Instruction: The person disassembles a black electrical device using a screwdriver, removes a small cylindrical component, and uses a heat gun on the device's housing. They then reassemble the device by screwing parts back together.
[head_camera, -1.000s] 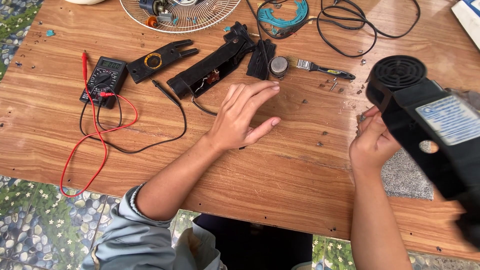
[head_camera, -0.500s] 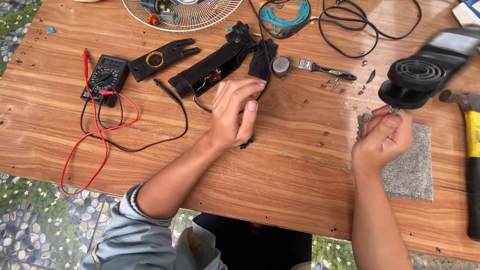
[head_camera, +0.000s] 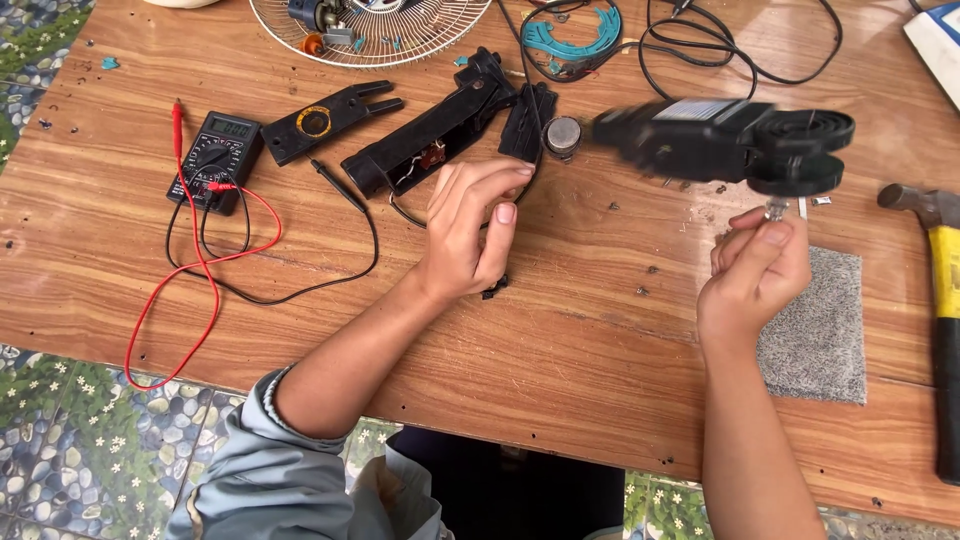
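Observation:
My right hand (head_camera: 755, 268) pinches a short metal shaft at the underside of a black fan motor housing (head_camera: 720, 142). The housing lies sideways above the wooden table (head_camera: 600, 330) and is blurred by motion. My left hand (head_camera: 470, 228) rests mid-table with its fingers curled in against the thumb, and nothing shows between them. A small black part (head_camera: 493, 290) lies on the wood just under that hand. Beyond the fingers sits a long black plastic casing (head_camera: 430, 135) with wires showing inside.
A multimeter (head_camera: 215, 155) with red and black leads lies at the left. A white fan grille (head_camera: 370, 35), a teal ring (head_camera: 570, 35) and a coiled black cable (head_camera: 740, 50) are at the back. A grey pad (head_camera: 815, 330) and a yellow-handled hammer (head_camera: 945, 300) are at the right.
The black motor housing swung up from the right edge and turned left over the table on its shaft. My left hand went from flat with spread fingers to curled shut.

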